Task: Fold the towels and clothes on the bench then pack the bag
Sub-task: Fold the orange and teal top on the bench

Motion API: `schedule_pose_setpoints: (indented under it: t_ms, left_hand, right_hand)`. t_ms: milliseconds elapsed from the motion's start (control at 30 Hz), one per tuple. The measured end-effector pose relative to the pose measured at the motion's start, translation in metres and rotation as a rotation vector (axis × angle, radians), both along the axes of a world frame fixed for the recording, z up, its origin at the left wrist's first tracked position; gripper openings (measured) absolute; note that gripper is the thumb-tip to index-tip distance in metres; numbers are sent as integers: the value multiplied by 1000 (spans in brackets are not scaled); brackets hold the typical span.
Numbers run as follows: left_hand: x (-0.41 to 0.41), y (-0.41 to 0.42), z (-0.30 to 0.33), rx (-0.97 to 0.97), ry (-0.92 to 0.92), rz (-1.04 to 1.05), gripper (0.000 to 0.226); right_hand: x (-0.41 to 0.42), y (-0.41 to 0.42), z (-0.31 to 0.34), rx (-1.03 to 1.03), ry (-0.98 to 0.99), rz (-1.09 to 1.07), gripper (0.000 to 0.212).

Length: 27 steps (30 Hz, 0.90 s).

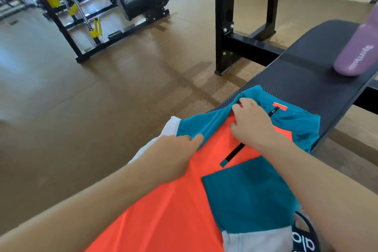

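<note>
The step in hand is judged to be the folding of the left sleeve across the chest of the jersey [163,200], and it is best done by drawing the teal shoulder panel inward in one flat sweep, so that the fold line runs straight along the body and no crease is trapped beneath. The teal cloth at the shoulder seam is pinched by the left hand [173,157], at about ten o'clock of the garment, its fingers curled round the edge. The collar area is gripped by the right hand [251,122], at about twelve o'clock, the fingers bunched on the fabric near the zip. The collar is better held still while the sleeve is carried over. The jersey is spread on the near end of the black bench [306,80], its lower part hanging toward the viewer. It is seen as bright orange in the middle, with teal shoulders and sleeves, white cuffs and a short black zip. A purple bottle [356,53] lies on the bench at about two o'clock, well apart from the jersey.
</note>
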<state>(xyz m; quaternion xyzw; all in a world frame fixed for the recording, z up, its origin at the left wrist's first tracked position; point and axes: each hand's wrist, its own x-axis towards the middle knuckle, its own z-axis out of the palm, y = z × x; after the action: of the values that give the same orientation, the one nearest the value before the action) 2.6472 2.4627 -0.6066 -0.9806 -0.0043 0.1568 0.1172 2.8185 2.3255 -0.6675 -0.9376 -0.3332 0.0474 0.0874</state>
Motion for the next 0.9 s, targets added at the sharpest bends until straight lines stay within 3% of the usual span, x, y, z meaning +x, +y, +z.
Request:
schedule_pose_setpoints:
  t_ms: [100, 233, 433, 600, 767, 833, 900]
  left_hand:
    - [-19, -7, -21, -23, 11, 22, 29]
    - [-34, -15, -29, -95, -32, 40, 30]
    - [-59, -27, -45, -65, -77, -80, 42]
    - [-92, -12, -71, 32, -194, -192, 73]
    - [-135, 6, -65, -134, -281, -48, 57]
    - [-161, 24, -59, -227, -306, 122, 58]
    - [-194, 44, -59, -210, -333, 336, 57]
  right_hand:
    - [-8, -5, 11, 61, -46, -18, 31]
    - [-15, -14, 0, -54, 45, 128, 74]
    - [-16, -23, -14, -238, 70, 50, 62]
    - [-30, -25, -11, -260, 26, 41, 60]
    - [-100, -4, 2, -80, -156, 253, 57]
    - [-153, 3, 7, 110, -204, 383, 46]
    - [-213, 3, 11, 212, -127, 516, 36]
